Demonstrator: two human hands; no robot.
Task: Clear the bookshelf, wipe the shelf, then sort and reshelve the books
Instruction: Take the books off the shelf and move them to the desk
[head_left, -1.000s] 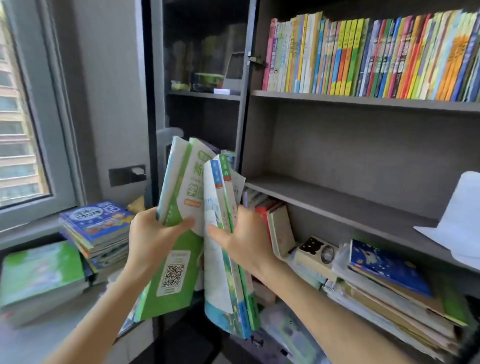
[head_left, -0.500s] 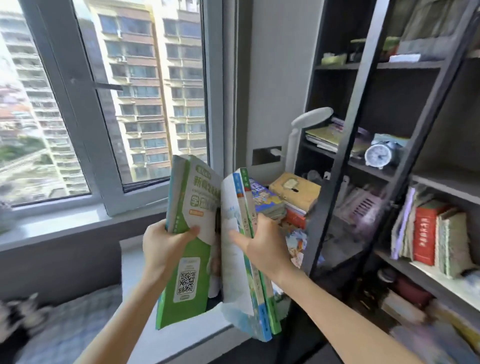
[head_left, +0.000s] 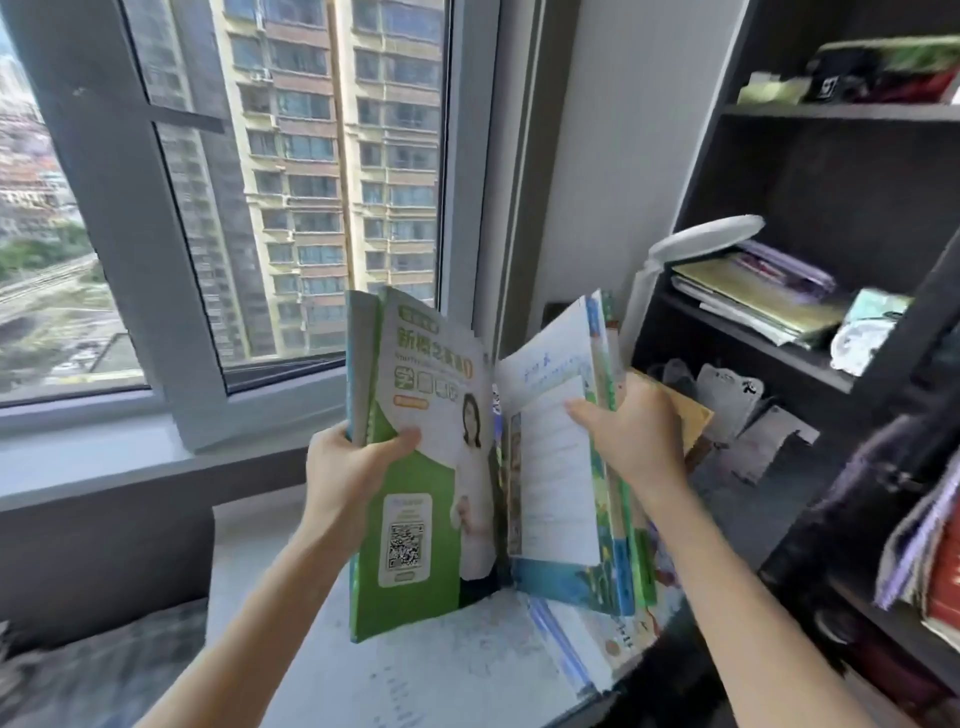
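Under the window (head_left: 291, 197) the pale ledge (head_left: 457, 670) runs right to the bookshelf (head_left: 841, 111). We hold 2 loads upright, long axes vertical: left hand (head_left: 349, 467) clasps the green workbook (head_left: 415, 551) by its edge, right hand (head_left: 636, 441) grasps thin books (head_left: 558, 499), seemingly straight above the flat pile (head_left: 597, 647) at the ledge's right end.

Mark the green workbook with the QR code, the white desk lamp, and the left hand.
green workbook (head_left: 421, 478): head view, green cover just above the QR panel.
white desk lamp (head_left: 706, 240): head view, middle of its oval head.
left hand (head_left: 343, 467): head view, back of the hand.
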